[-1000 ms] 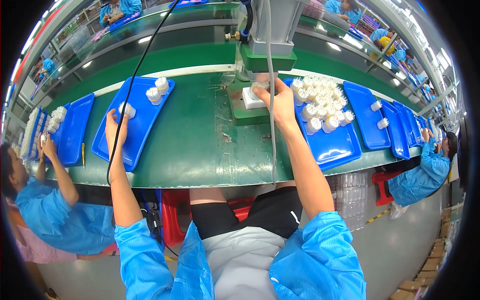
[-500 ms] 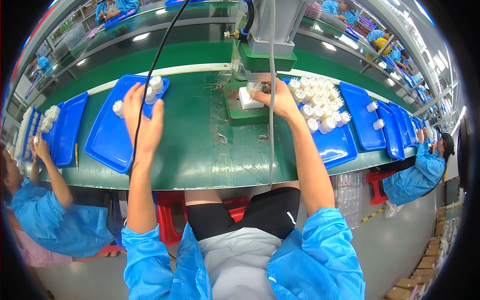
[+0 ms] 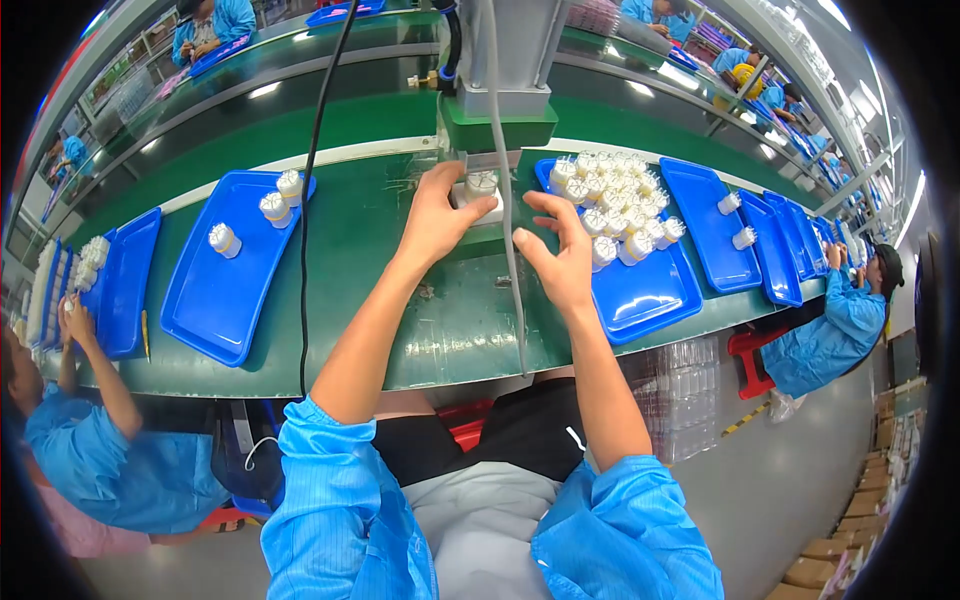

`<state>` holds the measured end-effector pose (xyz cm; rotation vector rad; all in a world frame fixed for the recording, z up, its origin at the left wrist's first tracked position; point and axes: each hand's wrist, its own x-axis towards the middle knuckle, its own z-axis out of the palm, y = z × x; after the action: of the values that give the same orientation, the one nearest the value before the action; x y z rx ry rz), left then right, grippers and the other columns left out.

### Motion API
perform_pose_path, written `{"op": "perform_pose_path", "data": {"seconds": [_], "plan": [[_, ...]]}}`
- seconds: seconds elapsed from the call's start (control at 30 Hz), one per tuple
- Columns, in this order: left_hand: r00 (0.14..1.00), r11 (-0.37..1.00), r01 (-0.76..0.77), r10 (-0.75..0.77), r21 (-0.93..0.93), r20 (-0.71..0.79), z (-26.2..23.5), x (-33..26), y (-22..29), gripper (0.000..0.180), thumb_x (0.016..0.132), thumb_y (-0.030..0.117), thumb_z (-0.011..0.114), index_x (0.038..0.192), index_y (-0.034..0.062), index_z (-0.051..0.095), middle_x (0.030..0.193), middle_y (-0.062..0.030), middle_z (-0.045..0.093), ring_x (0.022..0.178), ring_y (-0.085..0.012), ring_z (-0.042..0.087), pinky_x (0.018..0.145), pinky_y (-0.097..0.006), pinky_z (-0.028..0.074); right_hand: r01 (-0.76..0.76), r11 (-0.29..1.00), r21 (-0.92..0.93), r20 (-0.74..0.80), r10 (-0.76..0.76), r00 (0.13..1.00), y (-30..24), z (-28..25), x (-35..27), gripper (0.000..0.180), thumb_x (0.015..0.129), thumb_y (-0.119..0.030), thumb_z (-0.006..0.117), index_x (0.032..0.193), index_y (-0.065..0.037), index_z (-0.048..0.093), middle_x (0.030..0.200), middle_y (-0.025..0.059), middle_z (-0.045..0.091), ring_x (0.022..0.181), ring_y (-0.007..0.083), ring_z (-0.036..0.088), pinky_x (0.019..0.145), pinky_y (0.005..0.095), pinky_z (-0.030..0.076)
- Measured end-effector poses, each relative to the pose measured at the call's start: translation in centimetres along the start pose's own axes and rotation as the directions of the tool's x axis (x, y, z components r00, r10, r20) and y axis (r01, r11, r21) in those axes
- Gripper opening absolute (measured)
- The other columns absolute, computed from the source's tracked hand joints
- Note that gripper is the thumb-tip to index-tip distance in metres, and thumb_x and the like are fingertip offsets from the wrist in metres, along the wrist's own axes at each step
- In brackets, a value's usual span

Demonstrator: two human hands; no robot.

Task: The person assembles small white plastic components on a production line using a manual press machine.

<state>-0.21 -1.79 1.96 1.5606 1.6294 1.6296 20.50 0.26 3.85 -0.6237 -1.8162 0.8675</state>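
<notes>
A short white cylindrical part (image 3: 482,184) with a prong-like top sits on the white block of the fixture, under the green press head (image 3: 497,130). My left hand (image 3: 436,222) reaches it from the left, thumb in front and fingers curled behind, closed around its side. Just right of the fixture, my right hand (image 3: 562,262) hangs with fingers apart and nothing in it. A blue tray (image 3: 650,300) holding many similar white parts (image 3: 612,195) stands to the right. In the left blue tray (image 3: 205,310) stand three more such parts (image 3: 226,240).
A grey cable (image 3: 515,300) hangs between my hands, and a black cable (image 3: 306,290) hangs at the left. Further blue trays (image 3: 705,225) line the green table (image 3: 440,350). Co-workers in blue sit on both sides. Clear plastic trays (image 3: 680,400) are stacked below the right edge.
My left hand has moved from over the left tray to the part at the fixture. My right hand has let go of that part and drawn back, open. The whole view has shifted slightly.
</notes>
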Motion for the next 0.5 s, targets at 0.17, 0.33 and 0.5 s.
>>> {"op": "perform_pose_path", "data": {"seconds": [0.17, 0.33, 0.5], "plan": [[1.0, 1.0, 0.011, -0.011, 0.0, -0.001, 0.9, 0.5, 0.0, 0.054, 0.076, 0.031, 0.083, 0.113, -0.0051, 0.066, 0.113, -0.0219, 0.065, 0.102, -0.0319, 0.061, 0.087, -0.04, 0.05, 0.008, 1.0, 0.01, -0.047, -0.008, 0.999, -0.4, -1.4, -2.2, 0.043, 0.081, -0.015, 0.076, 0.121, -0.002, 0.065, 0.121, 0.0108, 0.063, 0.113, 0.023, 0.058, 0.095, 0.0354, 0.046], [0.999, 1.0, 0.003, -0.004, -0.016, -0.043, 1.2, 0.4, -0.6, 0.049, 0.077, 0.03, 0.082, 0.107, -0.006, 0.066, 0.102, -0.0184, 0.065, 0.09, -0.0289, 0.061, 0.081, -0.038, 0.05, -0.004, 0.999, 0.048, -0.074, 0.008, 0.997, -0.4, -1.7, -3.0, 0.039, 0.082, -0.012, 0.074, 0.119, -0.002, 0.066, 0.12, 0.0106, 0.064, 0.112, 0.0225, 0.059, 0.094, 0.0345, 0.047], [0.999, 0.995, 0.007, -0.003, -0.104, 0.034, 0.6, 0.8, -1.6, 0.049, 0.077, 0.03, 0.082, 0.106, -0.0059, 0.066, 0.098, -0.0152, 0.063, 0.086, -0.0237, 0.059, 0.078, -0.035, 0.049, -0.02, 0.998, 0.061, -0.06, 0.023, 0.998, -0.4, -2.3, -4.0, 0.039, 0.085, -0.013, 0.072, 0.121, 0.001, 0.065, 0.125, 0.0108, 0.062, 0.116, 0.0197, 0.057, 0.098, 0.0337, 0.045]]}}
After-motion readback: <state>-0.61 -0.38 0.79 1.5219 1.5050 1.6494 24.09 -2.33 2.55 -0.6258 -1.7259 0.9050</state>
